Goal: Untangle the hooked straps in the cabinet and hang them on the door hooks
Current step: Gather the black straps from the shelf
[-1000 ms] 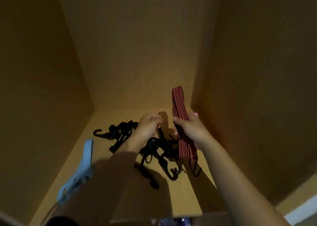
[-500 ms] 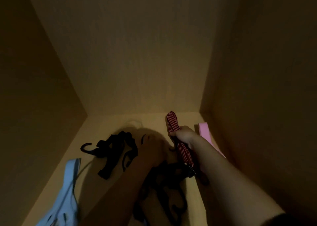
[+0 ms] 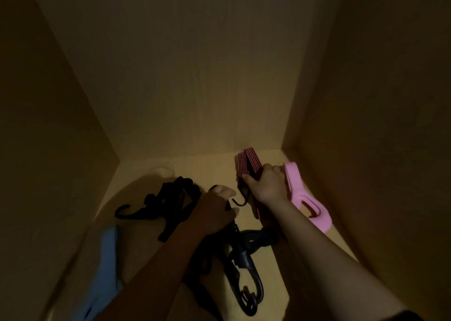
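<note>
Dim wooden cabinet floor [image 3: 151,172]: our right hand [image 3: 264,185] is clamped on the folded red striped strap [image 3: 249,161], long axis running away from us; our left hand [image 3: 214,211], nearer, is closed on the black tangle [image 3: 241,255] just beside it

The cabinet floor [image 3: 185,164] is crowded. A black strap bundle [image 3: 168,203] fills the left middle, a second black tangle [image 3: 244,259] with big hooks blocks the front centre, a light blue strap [image 3: 105,259] lies along the left wall, and a pink strap [image 3: 305,198] runs along the right wall. Bare floor stays open at the back, left of the red striped strap [image 3: 249,164], and in the front right corner.
</note>
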